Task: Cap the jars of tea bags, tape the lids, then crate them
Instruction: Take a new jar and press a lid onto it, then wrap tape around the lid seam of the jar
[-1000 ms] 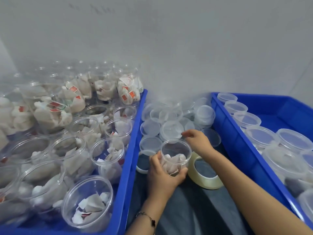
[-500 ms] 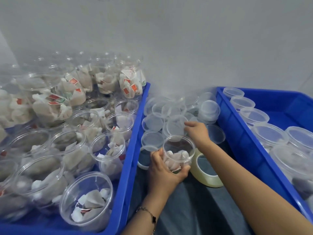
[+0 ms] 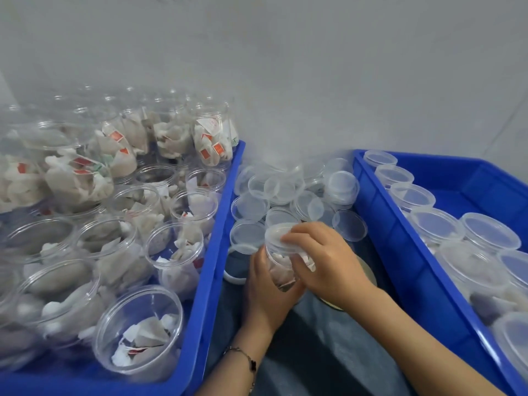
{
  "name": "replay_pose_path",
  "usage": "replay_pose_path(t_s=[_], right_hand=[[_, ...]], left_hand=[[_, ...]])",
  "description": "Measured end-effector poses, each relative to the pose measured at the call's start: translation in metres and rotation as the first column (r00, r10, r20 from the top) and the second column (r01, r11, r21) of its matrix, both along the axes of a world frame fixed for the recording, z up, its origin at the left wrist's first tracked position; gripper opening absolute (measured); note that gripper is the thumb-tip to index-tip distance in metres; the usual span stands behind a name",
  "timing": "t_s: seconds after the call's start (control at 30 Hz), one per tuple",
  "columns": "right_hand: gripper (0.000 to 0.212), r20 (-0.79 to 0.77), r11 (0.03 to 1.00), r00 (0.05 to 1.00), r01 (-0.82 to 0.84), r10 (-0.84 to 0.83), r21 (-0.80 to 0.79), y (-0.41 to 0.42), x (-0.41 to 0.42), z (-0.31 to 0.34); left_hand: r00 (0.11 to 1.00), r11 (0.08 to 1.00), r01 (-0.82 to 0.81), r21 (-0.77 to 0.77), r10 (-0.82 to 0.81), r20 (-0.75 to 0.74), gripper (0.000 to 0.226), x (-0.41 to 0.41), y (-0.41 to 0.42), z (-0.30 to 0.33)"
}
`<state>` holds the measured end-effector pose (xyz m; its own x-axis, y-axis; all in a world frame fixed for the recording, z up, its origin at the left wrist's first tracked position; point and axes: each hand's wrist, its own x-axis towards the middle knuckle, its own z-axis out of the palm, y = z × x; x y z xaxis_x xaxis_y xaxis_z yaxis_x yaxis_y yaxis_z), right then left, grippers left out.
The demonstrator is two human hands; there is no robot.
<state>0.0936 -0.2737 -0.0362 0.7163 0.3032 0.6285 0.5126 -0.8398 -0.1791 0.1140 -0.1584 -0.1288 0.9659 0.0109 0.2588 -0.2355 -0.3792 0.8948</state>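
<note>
My left hand grips a clear jar of tea bags between the two crates, over dark cloth. My right hand holds a clear lid on the jar's mouth, fingers curled over its rim. A roll of tape lies under my right wrist, mostly hidden. Loose clear lids are heaped just beyond the jar. The left blue crate holds several open jars of tea bags. Capped jars stand in the right blue crate.
A grey wall rises behind everything. Open jars in the left crate are stacked high at the back. The crates' walls flank the narrow gap where my hands work. Dark cloth covers the surface there.
My right hand left the lid pile with a lid and brought it down onto the jar's mouth. My left hand has kept hold of the jar.
</note>
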Motion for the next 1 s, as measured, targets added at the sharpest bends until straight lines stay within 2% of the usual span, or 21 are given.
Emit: replay_pose_path(t_s=[0.1, 0.23, 0.33, 0.5, 0.6, 0.7, 0.77, 0.83, 0.87, 0.93, 1.0], right_hand=[[0.028, -0.079, 0.999, 0.997, -0.008, 0.004, -0.046, -0.006, -0.008, -0.003], [0.043, -0.095, 0.999, 0.995, 0.027, -0.031, -0.045, -0.007, -0.009, 0.001], [0.061, -0.252, 0.998, 0.966, 0.043, -0.055, -0.053, 0.000, 0.005, 0.016], [0.068, -0.491, 0.935, 0.857, -0.032, -0.157, -0.354, 0.012, 0.033, 0.023], [0.057, -0.465, 0.911, 0.868, -0.034, -0.177, -0.411, 0.016, 0.034, 0.012], [0.050, -0.416, 0.916, 0.874, 0.074, -0.250, -0.395, 0.023, 0.031, 0.008], [0.053, -0.442, 0.900, 0.803, 0.250, -0.399, -0.357, 0.036, 0.029, 0.006], [0.068, -0.498, 0.844, 0.683, 0.395, -0.534, -0.363, 0.052, 0.026, 0.007], [0.078, -0.549, 0.820, 0.609, 0.411, -0.573, -0.399, 0.056, 0.025, 0.012], [0.087, -0.635, 0.805, 0.495, 0.366, -0.593, -0.467, 0.053, 0.023, 0.034], [0.064, -0.641, 0.810, 0.499, 0.296, -0.584, -0.507, 0.038, 0.020, 0.059]], left_hand=[[0.998, 0.999, 0.042, -0.035, -0.043, -0.043, 0.086, 0.001, 0.001, -0.002], [0.995, 0.994, 0.090, 0.054, -0.088, -0.049, 0.098, 0.000, 0.001, -0.003], [0.995, 0.990, 0.095, 0.103, -0.095, -0.008, 0.102, -0.001, 0.000, -0.003], [0.996, 0.987, 0.082, 0.138, -0.077, -0.036, 0.099, 0.000, 0.000, -0.006], [0.997, 0.992, 0.074, 0.097, -0.073, -0.024, 0.093, 0.003, -0.001, -0.009], [0.997, 0.989, 0.074, 0.125, -0.070, -0.036, 0.084, 0.004, -0.002, -0.012], [0.996, 0.983, 0.082, 0.162, -0.077, -0.035, 0.081, 0.006, -0.001, -0.012], [0.994, 0.964, 0.098, 0.246, -0.106, 0.020, 0.078, 0.006, 0.000, -0.011], [0.993, 0.961, 0.098, 0.260, -0.113, 0.042, 0.079, 0.005, 0.000, -0.011], [0.994, 0.985, 0.107, 0.135, -0.109, 0.010, 0.090, 0.001, 0.002, -0.009], [0.996, 0.994, 0.086, 0.069, -0.086, -0.006, 0.100, -0.002, 0.002, -0.008]])
